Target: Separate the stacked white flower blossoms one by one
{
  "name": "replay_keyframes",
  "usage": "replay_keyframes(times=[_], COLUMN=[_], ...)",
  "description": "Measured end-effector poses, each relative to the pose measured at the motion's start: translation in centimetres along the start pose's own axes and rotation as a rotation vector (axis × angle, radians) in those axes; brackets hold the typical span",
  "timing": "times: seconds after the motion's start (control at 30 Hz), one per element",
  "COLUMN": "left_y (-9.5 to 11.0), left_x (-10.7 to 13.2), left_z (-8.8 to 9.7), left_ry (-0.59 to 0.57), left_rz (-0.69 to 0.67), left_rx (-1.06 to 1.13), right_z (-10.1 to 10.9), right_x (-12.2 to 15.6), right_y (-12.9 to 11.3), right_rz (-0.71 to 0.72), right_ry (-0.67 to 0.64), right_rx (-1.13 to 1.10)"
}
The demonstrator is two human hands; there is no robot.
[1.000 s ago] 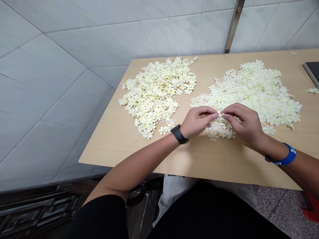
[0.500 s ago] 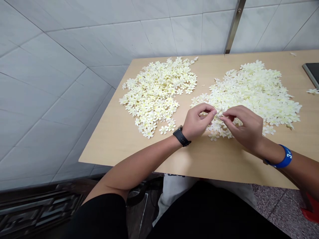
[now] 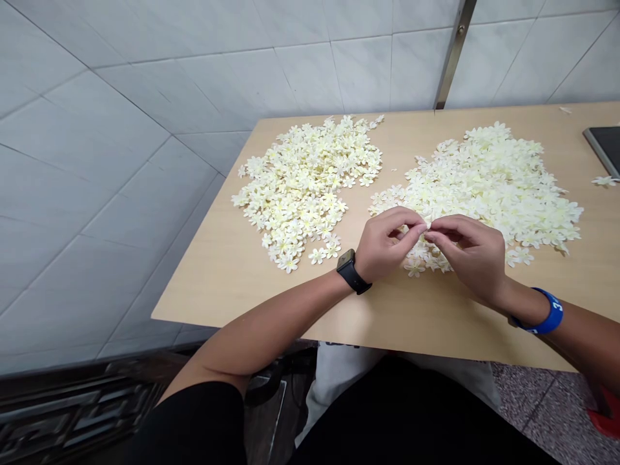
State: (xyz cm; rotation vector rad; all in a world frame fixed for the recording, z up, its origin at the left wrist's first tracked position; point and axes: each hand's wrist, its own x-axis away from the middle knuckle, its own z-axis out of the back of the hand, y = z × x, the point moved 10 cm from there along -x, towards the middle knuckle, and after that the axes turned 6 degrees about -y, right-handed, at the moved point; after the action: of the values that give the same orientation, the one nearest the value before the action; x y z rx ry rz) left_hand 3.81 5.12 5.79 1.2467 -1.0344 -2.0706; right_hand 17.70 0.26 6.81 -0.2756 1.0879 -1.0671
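My left hand (image 3: 390,242) and my right hand (image 3: 469,252) meet fingertip to fingertip above the near edge of the right-hand pile of artificial flowers (image 3: 489,181). Both hands are closed in a pinch on a small cream artificial flower (image 3: 427,221), mostly covered by the fingers. Which part of it each hand grips is hidden. A second pile of cream flowers with yellow centres (image 3: 305,181) lies to the left, beyond my left wrist. Two flowers (image 3: 323,252) lie at its near edge, by my watch.
Everything lies on a light wooden table (image 3: 232,278) against a tiled wall (image 3: 358,71). A dark flat device (image 3: 605,147) lies at the far right, with a loose flower (image 3: 605,181) nearby. A metal strip (image 3: 453,58) runs down the wall behind.
My fingertips have come closer together over the flower, which shows less now. My right hand has shifted slightly left. The piles look the same.
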Motion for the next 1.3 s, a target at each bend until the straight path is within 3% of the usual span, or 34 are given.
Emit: replay_keyframes(times=[0.7,0.87,1.1,1.3], left_y=[1.0,0.9,-2.5,-3.9], left_x=[0.0,-0.1,-0.5,-0.7], left_z=[-0.3,-0.5,0.8,2.2], left_ry=[-0.046,-0.064,0.025,0.113], left_rz=[-0.084,-0.064,0.162,0.22], left_rx=[-0.082,-0.052,0.143,0.15], right_z=[0.0,-0.3,0.4,1.2], right_x=[-0.2,-0.2,-0.4,-1.5], right_y=[0.2,1.0,2.5,2.9], right_rz=[-0.012,-0.074,-0.163,-0.068], right_ry=[-0.018,-0.045,-0.032,-0.021], right_rx=[-0.057,-0.103,-0.097,0.165])
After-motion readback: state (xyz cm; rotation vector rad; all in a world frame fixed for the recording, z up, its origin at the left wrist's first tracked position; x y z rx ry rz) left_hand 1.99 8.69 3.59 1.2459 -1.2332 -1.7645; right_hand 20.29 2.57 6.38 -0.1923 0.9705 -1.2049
